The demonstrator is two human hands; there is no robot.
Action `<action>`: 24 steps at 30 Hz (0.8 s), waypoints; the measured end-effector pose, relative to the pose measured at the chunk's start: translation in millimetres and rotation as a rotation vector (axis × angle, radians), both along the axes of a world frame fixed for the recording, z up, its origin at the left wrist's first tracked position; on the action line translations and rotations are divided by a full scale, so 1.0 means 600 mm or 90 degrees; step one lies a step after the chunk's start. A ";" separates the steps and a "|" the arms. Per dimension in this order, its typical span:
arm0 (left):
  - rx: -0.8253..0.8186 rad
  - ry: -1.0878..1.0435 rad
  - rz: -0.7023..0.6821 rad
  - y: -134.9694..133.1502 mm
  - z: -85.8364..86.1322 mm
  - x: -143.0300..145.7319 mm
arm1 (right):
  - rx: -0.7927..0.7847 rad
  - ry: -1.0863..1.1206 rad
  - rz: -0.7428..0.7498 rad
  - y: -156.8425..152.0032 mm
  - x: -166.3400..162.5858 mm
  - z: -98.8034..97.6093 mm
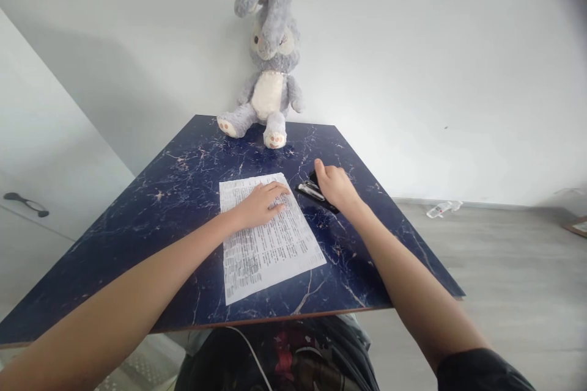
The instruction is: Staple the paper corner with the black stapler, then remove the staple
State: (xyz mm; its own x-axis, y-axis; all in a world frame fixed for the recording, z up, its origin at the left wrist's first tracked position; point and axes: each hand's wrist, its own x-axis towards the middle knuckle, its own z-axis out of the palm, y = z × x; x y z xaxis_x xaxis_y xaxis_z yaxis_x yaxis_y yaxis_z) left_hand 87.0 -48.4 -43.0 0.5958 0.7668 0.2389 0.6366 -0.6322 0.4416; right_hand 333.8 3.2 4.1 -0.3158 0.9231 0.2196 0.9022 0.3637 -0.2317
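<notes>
Right up close, dark clothing [339,366] fills the bottom, a pale cord [250,351] trailing down over it, and there's a black sleeve [481,372] on the right arm. Just beyond sits the near edge of the tabletop [348,284], deep blue with white marbled veins. On it, here's the printed sheet [275,247], lying flat and slightly askew, its lines of text too small to read. And the left hand [263,204] is down on the sheet's upper part, palm low, fingers stretched and a little bent, thumb spread apart from them; that grip is loose, closed around nothing. Over to the right hand [337,186], and this one has hold! It's wrapped over a black stapler [312,192], thumb pointing up and away, a silvery strip showing along the tool. How tightly the fingers close underneath is hard to say, as the hand hides them. The stapler lies just beside the sheet's top right corner. Farther back, a grey plush rabbit [268,95] sits at the tabletop's far edge, leaning on the pale wall [413,73], one ear flopped over its face. Off left, a white cabinet [41,153] with a dark handle [16,197]; off right, a clear plastic item [444,208] on the grey floor [504,256], near the wall.
</notes>
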 end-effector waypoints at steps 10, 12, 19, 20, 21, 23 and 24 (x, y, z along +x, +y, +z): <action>0.002 0.033 -0.008 -0.006 0.001 0.008 | -0.030 0.063 -0.116 -0.034 -0.060 -0.018; 0.003 0.026 -0.016 -0.005 -0.002 0.006 | -0.042 0.062 -0.117 -0.032 -0.055 -0.023; 0.022 0.028 -0.014 -0.002 -0.011 0.006 | -0.056 0.055 -0.086 -0.028 -0.054 -0.032; 0.021 0.029 -0.014 -0.002 -0.010 0.006 | -0.056 0.057 -0.083 -0.027 -0.054 -0.032; 0.020 0.028 -0.015 -0.003 -0.008 0.007 | -0.057 0.058 -0.081 -0.027 -0.053 -0.033; 0.017 0.026 -0.017 -0.005 -0.004 0.007 | -0.058 0.062 -0.076 -0.027 -0.051 -0.033; 0.015 0.026 -0.017 -0.005 -0.002 0.007 | -0.060 0.064 -0.073 -0.027 -0.050 -0.033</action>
